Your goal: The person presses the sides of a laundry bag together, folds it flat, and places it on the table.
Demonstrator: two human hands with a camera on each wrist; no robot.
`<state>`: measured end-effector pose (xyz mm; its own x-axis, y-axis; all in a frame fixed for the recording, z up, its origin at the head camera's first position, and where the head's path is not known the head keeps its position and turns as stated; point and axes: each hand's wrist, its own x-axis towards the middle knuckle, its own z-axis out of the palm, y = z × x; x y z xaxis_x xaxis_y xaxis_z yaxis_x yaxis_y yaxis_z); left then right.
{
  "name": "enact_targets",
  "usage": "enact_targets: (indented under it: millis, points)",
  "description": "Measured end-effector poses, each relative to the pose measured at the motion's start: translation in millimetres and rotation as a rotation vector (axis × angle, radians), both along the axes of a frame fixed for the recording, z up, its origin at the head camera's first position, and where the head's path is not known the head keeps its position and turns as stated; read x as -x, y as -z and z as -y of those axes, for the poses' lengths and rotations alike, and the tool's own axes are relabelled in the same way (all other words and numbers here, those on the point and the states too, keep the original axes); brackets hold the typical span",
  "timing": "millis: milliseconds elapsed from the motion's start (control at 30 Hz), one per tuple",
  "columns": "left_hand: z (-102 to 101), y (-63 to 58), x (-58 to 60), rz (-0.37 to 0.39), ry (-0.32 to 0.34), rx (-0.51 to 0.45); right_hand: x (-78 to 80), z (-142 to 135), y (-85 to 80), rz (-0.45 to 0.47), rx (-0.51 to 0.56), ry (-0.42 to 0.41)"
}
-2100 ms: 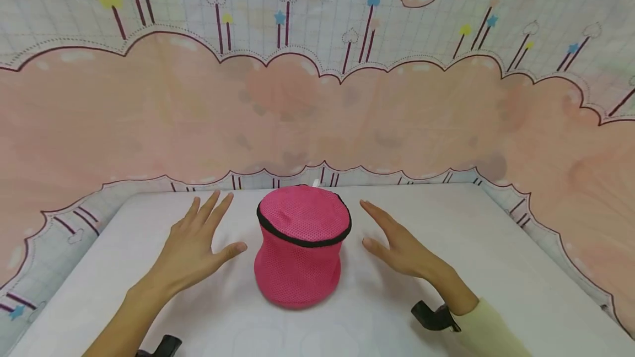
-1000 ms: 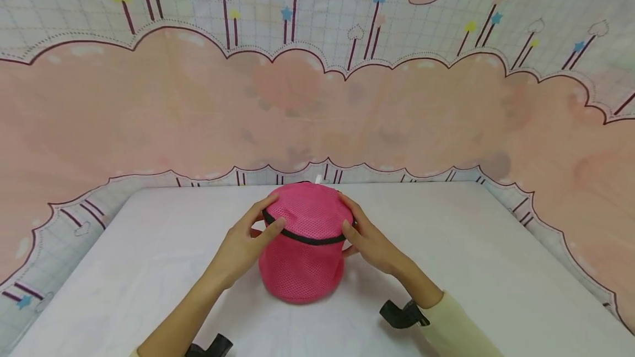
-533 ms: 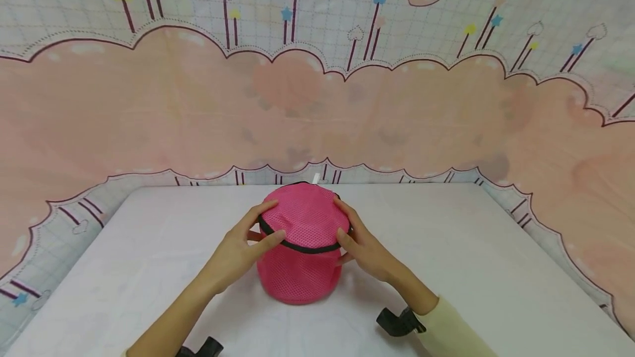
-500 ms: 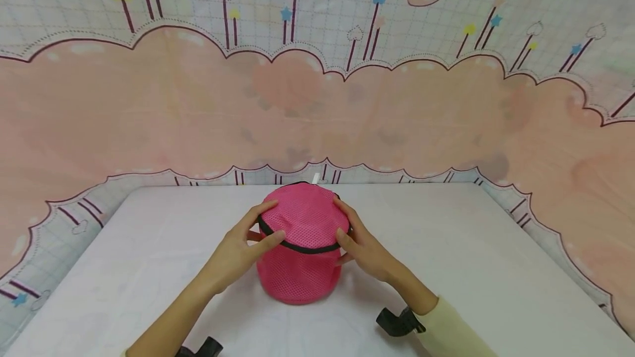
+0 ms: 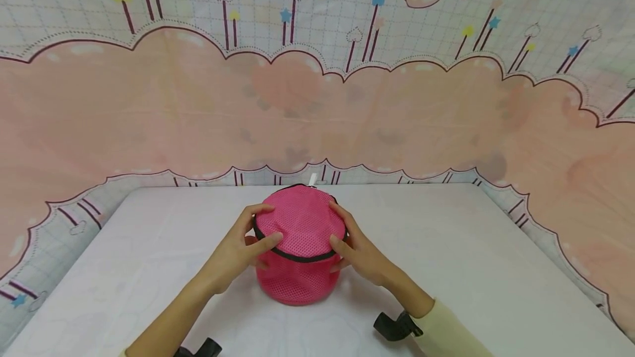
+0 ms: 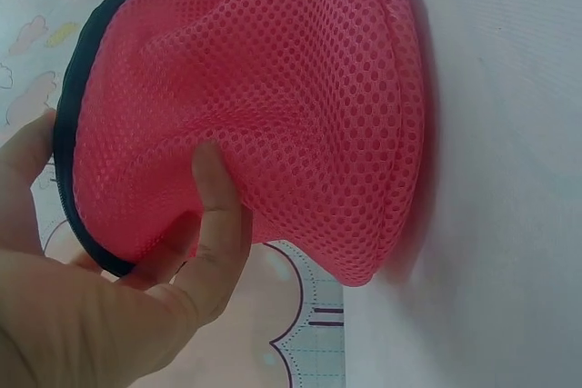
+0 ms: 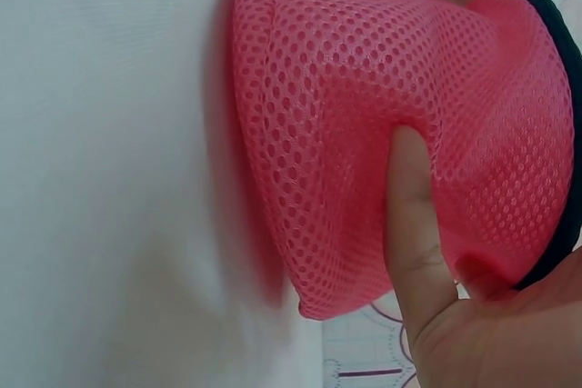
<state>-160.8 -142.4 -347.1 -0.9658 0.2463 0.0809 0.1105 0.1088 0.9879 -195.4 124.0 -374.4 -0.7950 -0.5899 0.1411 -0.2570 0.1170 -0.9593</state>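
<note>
A pink mesh laundry bag (image 5: 300, 225), drum-shaped with a black zipper band (image 5: 303, 259) round its top, stands on the table, its top tipped towards me. My left hand (image 5: 233, 252) grips the left of the rim, thumb over the top and fingers under the band. On the opposite side my right hand (image 5: 366, 253) holds the rim in the same way. A finger (image 7: 414, 215) dents the mesh in the right wrist view. In the left wrist view fingers (image 6: 218, 197) lie against the creased side wall. A white tab (image 5: 312, 179) sticks up behind the bag's top.
A white table (image 5: 471, 269) lies under the bag. Behind it and along its sides hangs a peach and white cloth (image 5: 198, 103) printed with clouds and candles. Black wrist cameras (image 5: 397, 326) sit on both forearms, low over the table.
Both hands started spread apart beside the bag, then came in and took hold of its rim. Since then its top has tilted towards me and shifted slightly left; the base stays put.
</note>
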Motion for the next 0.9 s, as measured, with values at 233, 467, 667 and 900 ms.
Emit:
enact_targets:
  millis: [233, 467, 667, 900]
  points:
    - [0.0, 2.7, 1.2, 0.034, 0.009, -0.074, -2.0, 0.9, 0.9, 0.033, 0.012, 0.005]
    - [0.3, 5.1, 2.3, 0.058, 0.051, -0.085, -3.2, 2.3, 0.2, 0.054, 0.043, -0.026]
    - [0.5, 7.8, 2.9, 0.086, 0.087, -0.106, -2.6, 3.0, 2.2, 0.047, 0.064, -0.043]
    - [-0.8, 9.9, 2.9, 0.091, 0.108, -0.109, -1.5, 3.1, 6.4, 0.033, 0.074, -0.051]
